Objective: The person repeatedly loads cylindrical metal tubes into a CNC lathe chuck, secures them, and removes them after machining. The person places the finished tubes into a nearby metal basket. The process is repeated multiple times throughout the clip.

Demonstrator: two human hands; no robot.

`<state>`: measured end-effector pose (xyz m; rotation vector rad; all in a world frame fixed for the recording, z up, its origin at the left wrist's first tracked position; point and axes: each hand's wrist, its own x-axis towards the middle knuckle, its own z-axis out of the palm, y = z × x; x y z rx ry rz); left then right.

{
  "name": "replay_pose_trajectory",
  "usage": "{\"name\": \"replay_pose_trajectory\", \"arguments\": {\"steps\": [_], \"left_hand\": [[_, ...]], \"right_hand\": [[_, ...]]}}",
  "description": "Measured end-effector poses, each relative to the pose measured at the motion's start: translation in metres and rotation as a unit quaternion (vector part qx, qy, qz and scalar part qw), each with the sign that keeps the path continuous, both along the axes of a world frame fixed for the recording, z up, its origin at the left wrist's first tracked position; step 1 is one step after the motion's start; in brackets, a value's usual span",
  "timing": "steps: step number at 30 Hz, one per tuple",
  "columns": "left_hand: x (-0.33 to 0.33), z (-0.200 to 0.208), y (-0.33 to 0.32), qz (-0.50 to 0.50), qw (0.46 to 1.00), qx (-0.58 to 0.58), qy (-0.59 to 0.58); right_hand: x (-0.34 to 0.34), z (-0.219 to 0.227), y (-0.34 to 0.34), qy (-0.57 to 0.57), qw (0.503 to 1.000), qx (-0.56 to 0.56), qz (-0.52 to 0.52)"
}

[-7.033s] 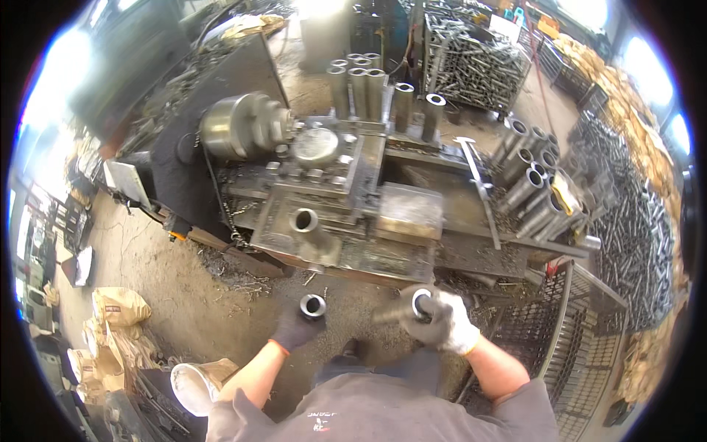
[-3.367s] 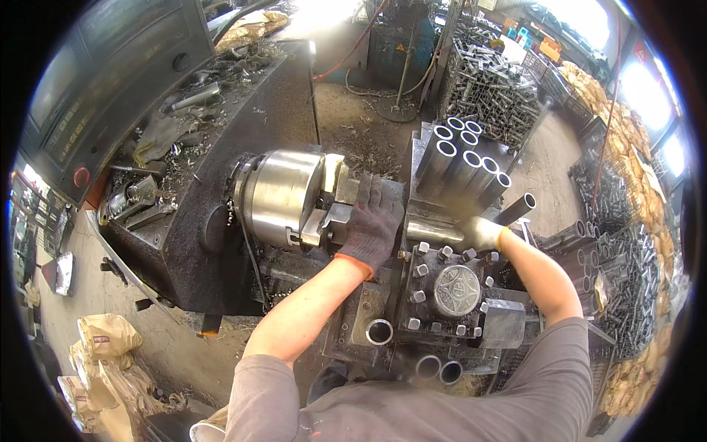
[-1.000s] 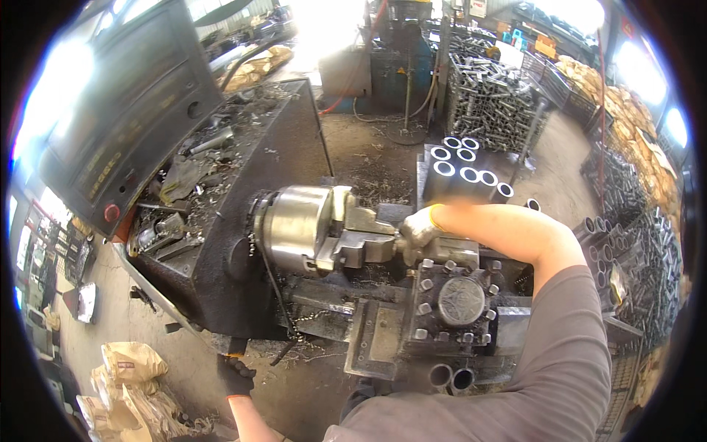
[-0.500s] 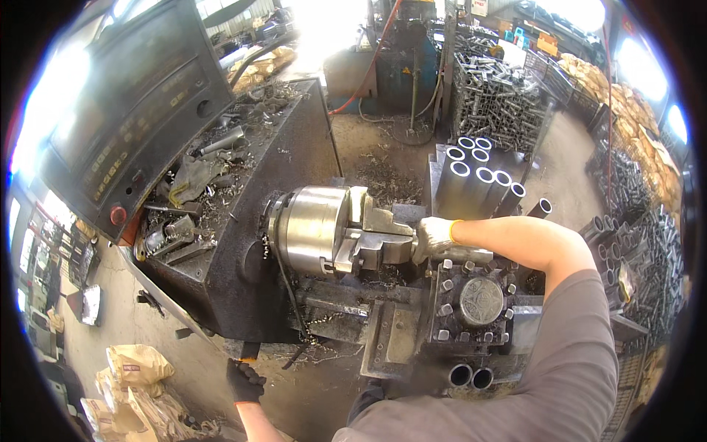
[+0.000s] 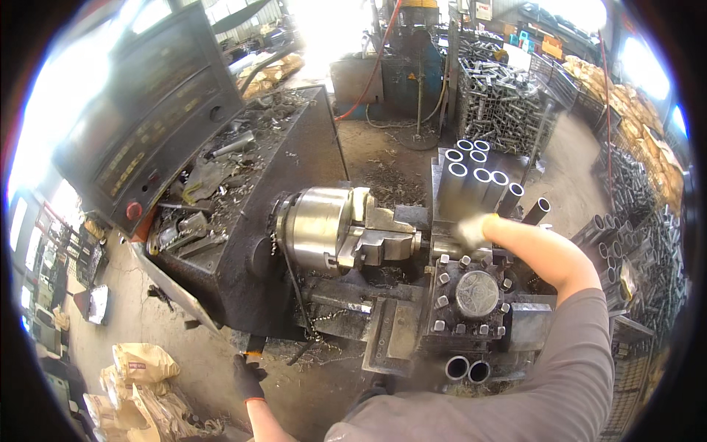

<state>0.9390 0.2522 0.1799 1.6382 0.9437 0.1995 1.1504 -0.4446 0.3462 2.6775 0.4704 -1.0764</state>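
Note:
My right hand (image 5: 473,231), in a pale glove, is smeared by motion above the far side of the lathe's square tool post (image 5: 477,295). Its fingers cannot be made out, nor whether they hold anything. To its left is the metal lathe chuck (image 5: 317,227), with stepped jaws (image 5: 383,239) and a short ring-like end (image 5: 417,241) showing at their right. Low on the left, my left hand (image 5: 249,379), in a dark glove, is closed at the end of a dark lever (image 5: 255,344) with an orange band. Part of its grip is hidden.
Upright steel tubes (image 5: 482,177) stand just beyond my right hand. Two more tube ends (image 5: 468,370) lie near me, by the tool post. A chip-covered headstock (image 5: 254,158) and a dark control panel (image 5: 140,140) are left. Paper sacks (image 5: 145,363) lie lower left; a metal-filled crate (image 5: 501,99) stands behind.
My right hand has left the chuck jaws and moved right, toward the tubes and over the tool post. My left hand stays by the lever. The whole view has shifted slightly.

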Motion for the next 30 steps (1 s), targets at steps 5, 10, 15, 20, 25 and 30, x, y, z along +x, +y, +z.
{"name": "replay_pose_trajectory", "arguments": {"steps": [5, 10, 15, 20, 25, 30], "left_hand": [[-0.002, 0.143, -0.067, -0.005, 0.839, 0.497, -0.22], [0.128, 0.279, -0.071, -0.103, 0.592, 0.693, -0.399], [0.288, 0.356, -0.053, -0.173, 0.593, 0.785, 0.048], [0.281, 0.375, -0.068, -0.168, 0.751, 0.638, -0.024], [0.124, 0.309, -0.113, -0.2, 0.605, 0.567, -0.523], [-0.039, 0.121, -0.138, -0.293, 0.776, 0.394, -0.396]], "right_hand": [[-0.065, -0.023, -0.064, -0.29, 0.952, 0.093, -0.026], [-0.112, 0.033, -0.066, -0.362, 0.829, 0.243, -0.35], [-0.187, 0.101, -0.016, -0.602, 0.665, 0.288, -0.334], [-0.284, 0.145, 0.012, -0.612, 0.596, 0.413, -0.317], [-0.352, 0.143, 0.046, -0.587, 0.579, 0.493, -0.278], [-0.379, 0.141, 0.047, -0.502, 0.637, 0.527, -0.253]]}}
